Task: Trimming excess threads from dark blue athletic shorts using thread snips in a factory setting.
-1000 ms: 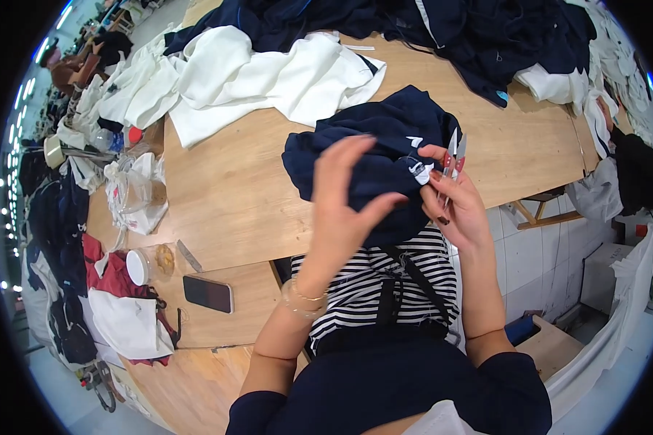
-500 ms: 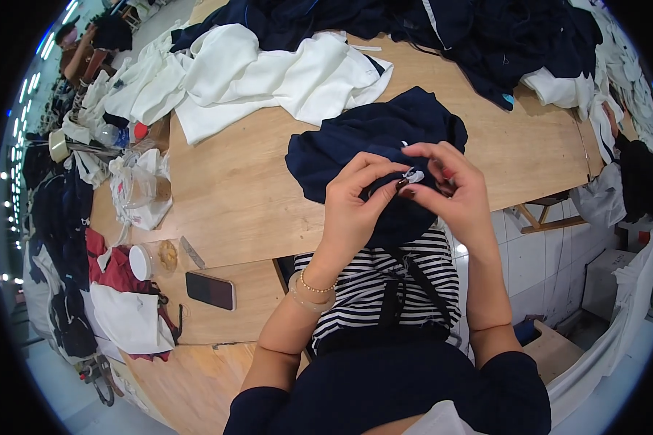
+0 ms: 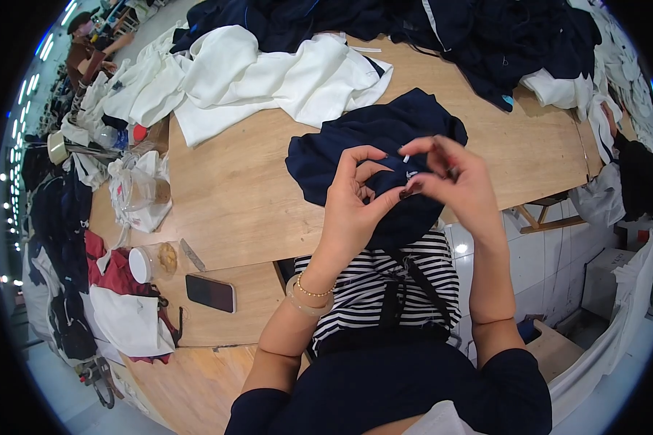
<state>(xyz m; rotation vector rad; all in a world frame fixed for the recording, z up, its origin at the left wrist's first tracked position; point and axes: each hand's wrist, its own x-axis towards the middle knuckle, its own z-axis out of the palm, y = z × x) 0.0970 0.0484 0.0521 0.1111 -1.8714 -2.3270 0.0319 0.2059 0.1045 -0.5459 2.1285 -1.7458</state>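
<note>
A crumpled navy garment (image 3: 370,130) lies at the near edge of the table and hangs toward my lap. My left hand (image 3: 355,199) is closed on its cloth, with the thumb stretched toward the right thumb and the index finger curled above. Opposite it, my right hand (image 3: 463,181) curls inward, slightly blurred, its thumb tip meeting the left one. A small white piece (image 3: 411,175) shows on the navy cloth just above the two thumb tips. Whatever the right fingers pinch is too small to name.
White cloth pieces (image 3: 268,76) and a navy pile (image 3: 500,43) cover the table's far side. To the left are a phone (image 3: 210,292), a lidded jar (image 3: 152,262), a cutter-like blade (image 3: 192,255) and a plastic bag (image 3: 141,192). Another person (image 3: 87,54) is at far left; a hand (image 3: 608,116) shows at right.
My hands have shifted slightly; the left index finger has lifted off the white piece, and the right hand has moved a little right. The person at far left has changed posture.
</note>
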